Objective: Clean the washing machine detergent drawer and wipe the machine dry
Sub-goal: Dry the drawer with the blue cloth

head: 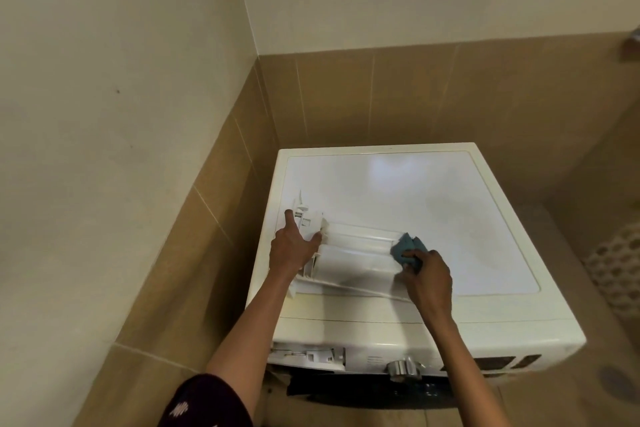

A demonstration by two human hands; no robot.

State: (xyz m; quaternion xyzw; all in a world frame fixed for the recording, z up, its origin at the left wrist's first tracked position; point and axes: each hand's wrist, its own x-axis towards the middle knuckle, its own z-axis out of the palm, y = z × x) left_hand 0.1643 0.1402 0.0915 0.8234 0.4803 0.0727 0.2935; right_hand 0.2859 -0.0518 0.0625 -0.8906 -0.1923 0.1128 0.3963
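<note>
A white detergent drawer (353, 256) lies crosswise on top of the white washing machine (433, 204), taken out of its slot. My left hand (292, 246) grips the drawer's left end, thumb and fingers spread over its edge. My right hand (427, 279) is closed on a folded blue cloth (407, 246), which presses against the drawer's right end. The empty drawer slot (306, 355) shows at the upper left of the machine's front panel.
The machine stands in a corner, tan tiled walls close behind and on the left. A chrome dial (403, 368) and dark display (495, 362) sit on the front panel. A perforated white basket (620, 270) stands to the right.
</note>
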